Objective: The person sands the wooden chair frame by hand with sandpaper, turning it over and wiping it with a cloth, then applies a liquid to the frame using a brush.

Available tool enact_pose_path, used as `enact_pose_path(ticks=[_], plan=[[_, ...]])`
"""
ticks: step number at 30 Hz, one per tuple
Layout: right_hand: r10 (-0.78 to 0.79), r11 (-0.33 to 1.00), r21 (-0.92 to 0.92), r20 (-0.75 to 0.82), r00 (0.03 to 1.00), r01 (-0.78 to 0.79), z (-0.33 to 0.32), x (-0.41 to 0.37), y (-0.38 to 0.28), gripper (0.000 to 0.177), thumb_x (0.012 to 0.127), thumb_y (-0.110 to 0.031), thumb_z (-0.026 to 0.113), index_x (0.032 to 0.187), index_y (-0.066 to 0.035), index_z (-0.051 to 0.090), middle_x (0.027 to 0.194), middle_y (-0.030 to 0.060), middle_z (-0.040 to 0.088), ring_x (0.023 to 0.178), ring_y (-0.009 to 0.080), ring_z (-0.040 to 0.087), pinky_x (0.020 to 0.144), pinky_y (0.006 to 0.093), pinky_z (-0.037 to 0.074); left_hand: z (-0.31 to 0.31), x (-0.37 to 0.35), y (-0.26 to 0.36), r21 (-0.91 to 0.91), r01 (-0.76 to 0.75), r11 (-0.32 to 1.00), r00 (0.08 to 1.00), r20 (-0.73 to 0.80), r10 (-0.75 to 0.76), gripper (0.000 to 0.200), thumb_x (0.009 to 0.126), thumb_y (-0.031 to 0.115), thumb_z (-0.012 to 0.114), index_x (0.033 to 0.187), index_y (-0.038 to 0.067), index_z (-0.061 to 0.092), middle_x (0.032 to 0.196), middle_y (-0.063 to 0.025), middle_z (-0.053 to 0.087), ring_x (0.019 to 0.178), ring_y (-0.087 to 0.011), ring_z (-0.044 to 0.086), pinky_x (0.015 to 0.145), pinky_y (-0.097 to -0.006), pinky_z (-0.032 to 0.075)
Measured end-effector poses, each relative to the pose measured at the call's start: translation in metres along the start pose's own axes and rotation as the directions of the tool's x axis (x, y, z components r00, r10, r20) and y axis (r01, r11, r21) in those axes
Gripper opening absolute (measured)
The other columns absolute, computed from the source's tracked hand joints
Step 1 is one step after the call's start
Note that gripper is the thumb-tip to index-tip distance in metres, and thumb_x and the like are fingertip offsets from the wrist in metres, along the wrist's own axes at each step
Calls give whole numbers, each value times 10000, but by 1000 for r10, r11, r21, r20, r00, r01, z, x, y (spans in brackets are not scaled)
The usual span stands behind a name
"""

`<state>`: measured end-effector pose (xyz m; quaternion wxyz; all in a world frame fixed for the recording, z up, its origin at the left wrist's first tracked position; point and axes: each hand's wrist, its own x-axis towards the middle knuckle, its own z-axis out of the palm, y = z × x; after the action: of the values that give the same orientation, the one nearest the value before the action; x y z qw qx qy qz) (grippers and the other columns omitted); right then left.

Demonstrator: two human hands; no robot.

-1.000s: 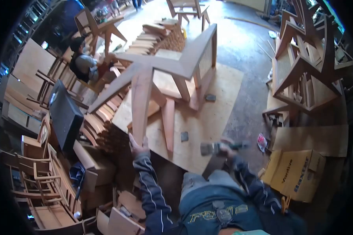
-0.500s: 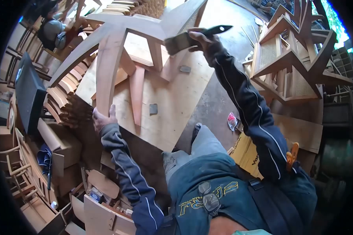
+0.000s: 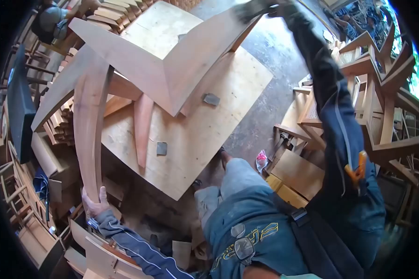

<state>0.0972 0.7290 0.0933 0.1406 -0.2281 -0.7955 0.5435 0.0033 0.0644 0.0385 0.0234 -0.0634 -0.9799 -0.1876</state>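
Well, the chair frame (image 3: 139, 69) sits on the left and middle of the pale plywood table (image 3: 186, 172), its broad flat members meeting in a sharp V, the reddish-brown wood smooth and straight-grained. Over the near left edge runs one long, tapering leg (image 3: 88, 125); the left hand (image 3: 95, 203) cups its lower end, fingers closed against the wood. At the far side, the right hand (image 3: 275, 8) has its fingers wrapped around a dark brush (image 3: 250, 11), blurred, at the raised tip of the V.

Two flat grey squares, the far one (image 3: 211, 99) and the near one (image 3: 161, 149), lie on the plywood beside the frame. Yellow-edged lettering crosses the teal shirt (image 3: 260, 228), too creased to read in full. A glossy pink-and-clear packet (image 3: 261, 160) rests on the floor at right, close to a yellowish cardboard box (image 3: 288, 191).
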Motion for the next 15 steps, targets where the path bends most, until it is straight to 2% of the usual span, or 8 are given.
enact_pose_path(ticks=[2,5,8,11,14,15], plan=[[-62,989,-139,-47,997,54,-22,-9,0,302,807,-265,544,1050,-90,583,920,59,605,794,170,591,642,278,488,1,3,-8,18,-7,1000,1000,-15,8,660,698,391,694,1202,66,418,1110,-181,506,982,-325,514,822,-403,421],[-221,919,-352,-89,971,176,-12,-13,6,286,799,-250,545,1035,-94,586,903,68,599,780,178,586,636,285,486,-2,2,0,54,119,991,992,32,-120,682,688,413,696,1203,63,418,1105,-181,510,977,-326,516,822,-410,419],[-368,812,-506,-59,928,290,35,-6,2,269,790,-234,546,1020,-99,589,885,76,594,765,186,581,630,291,483,2,3,-9,18,55,998,998,2,-55,696,680,432,698,1205,70,419,1090,-177,522,969,-323,524,821,-410,420],[-456,707,-550,126,881,445,110,-28,-14,254,782,-218,547,1004,-103,593,868,84,588,751,193,576,624,298,481,1,2,-6,55,103,993,994,11,-104,697,700,435,681,1223,74,397,1099,-176,520,966,-288,536,820,-378,427],[-406,733,-337,480,777,591,172,-67,-19,240,774,-202,549,989,-107,596,851,93,582,736,201,571,617,304,479,3,1,-5,-5,34,999,999,-26,-34,685,700,424,685,1206,51,411,1101,-176,518,971,-285,532,832,-369,420],[-403,755,-284,509,760,591,171,-72,-24,235,771,-197,549,983,-108,597,845,96,580,732,204,569,615,306,478,-1,0,-3,-27,36,999,999,-13,-36,672,698,393,695,1204,53,414,1108,-173,513,984,-287,524,837,-370,417]])
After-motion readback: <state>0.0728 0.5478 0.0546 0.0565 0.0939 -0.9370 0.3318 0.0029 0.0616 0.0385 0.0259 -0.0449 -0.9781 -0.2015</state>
